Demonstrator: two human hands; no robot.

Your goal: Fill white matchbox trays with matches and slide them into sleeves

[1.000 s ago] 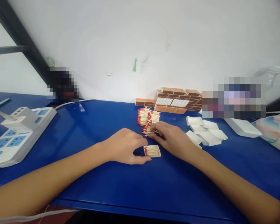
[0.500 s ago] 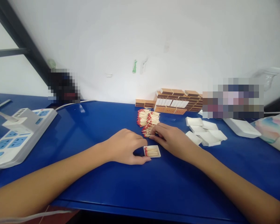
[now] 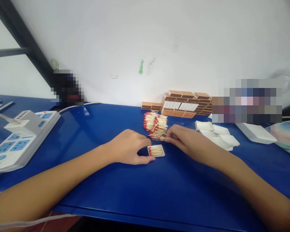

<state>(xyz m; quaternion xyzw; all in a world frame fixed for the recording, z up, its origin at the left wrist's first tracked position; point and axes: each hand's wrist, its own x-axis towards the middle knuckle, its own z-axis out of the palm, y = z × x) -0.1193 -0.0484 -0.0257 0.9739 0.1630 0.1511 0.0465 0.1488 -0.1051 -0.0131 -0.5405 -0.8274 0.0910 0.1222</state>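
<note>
A small white tray [image 3: 162, 151] holding red-tipped matches lies on the blue table. My left hand [image 3: 131, 147] is around its left end, thumb at the near side and fingers at the far side. Just beyond the tray is a pile of loose matches [image 3: 157, 125] with red heads mostly to the left. At the pile's near right edge, my right hand [image 3: 181, 140] has thumb and forefinger pinched together at the ends of matches; how many it grips is too small to tell.
Brown matchboxes [image 3: 178, 104] stand stacked against the wall. Several white trays [image 3: 218, 132] lie right of my right hand, with a white box [image 3: 257, 132] further right. A power strip [image 3: 21, 138] is at the left; a cable crosses the near left corner.
My right hand has moved right, from over the near part of the match pile to its right edge. My left hand stays at the tray. The view has shifted slightly.
</note>
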